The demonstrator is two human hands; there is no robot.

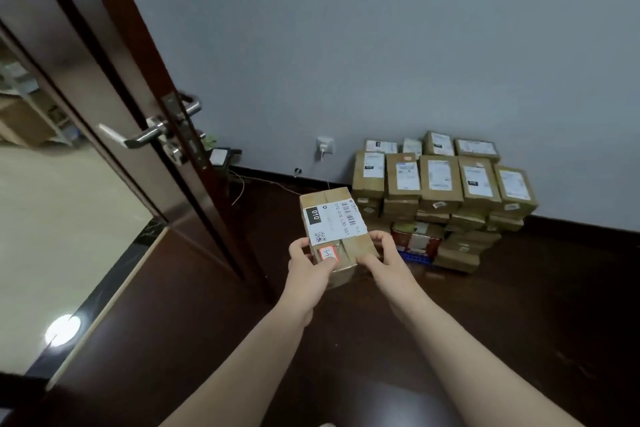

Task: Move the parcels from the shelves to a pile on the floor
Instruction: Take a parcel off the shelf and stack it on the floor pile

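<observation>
I carry a brown cardboard parcel point(333, 222) with a white shipping label and a small red-edged sticker in front of me, above the dark floor. My left hand point(309, 267) grips its near left corner, thumb on top. My right hand point(382, 260) grips its near right corner. A pile of parcels point(443, 191) is stacked in several layers on the floor against the grey wall, ahead and to the right of the held parcel. No shelves are in clear view.
An open dark wooden door point(138, 107) with metal handles stands at the left, a pale-floored room behind it. A wall socket point(325, 146) with a cable and a small device point(220, 158) sit low on the wall. Dark floor point(207, 322) stretches below my arms.
</observation>
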